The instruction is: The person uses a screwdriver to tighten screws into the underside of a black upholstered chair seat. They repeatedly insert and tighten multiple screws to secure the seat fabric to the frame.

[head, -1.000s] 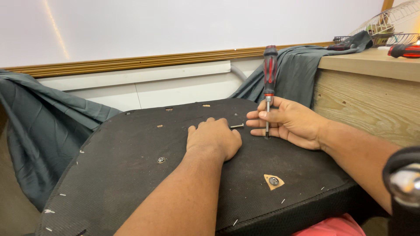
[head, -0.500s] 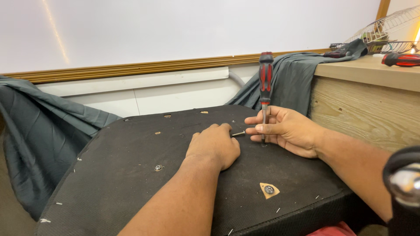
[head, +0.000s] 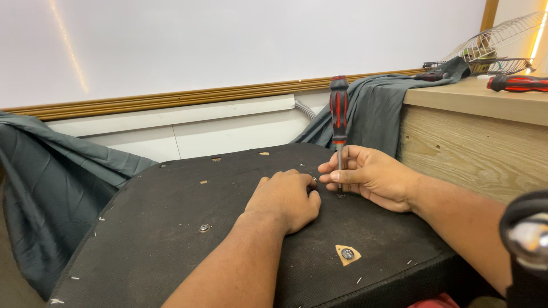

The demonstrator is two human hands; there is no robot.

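Fingers (head: 342, 174) of right hand (head: 371, 179): now pinching upright screwdriver (head: 338, 122) shaft on black panel (head: 171, 228); left hand (head: 285, 199) beside screwdriver, curled, pressing panel.

The black fabric-covered panel (head: 171, 228) is taken as landmark. Its left half is left open, broken only by a small bolt head (head: 204, 228) and scattered staples. Near its middle, room is taken up by the left hand (head: 285, 197) and the right hand (head: 371, 177), with the upright red-and-black screwdriver (head: 338, 114) standing between them. Passage to its right is blocked by the wooden counter (head: 474, 148); behind it, the wall is met. Grey cloth (head: 51, 188) is draped at its left edge.
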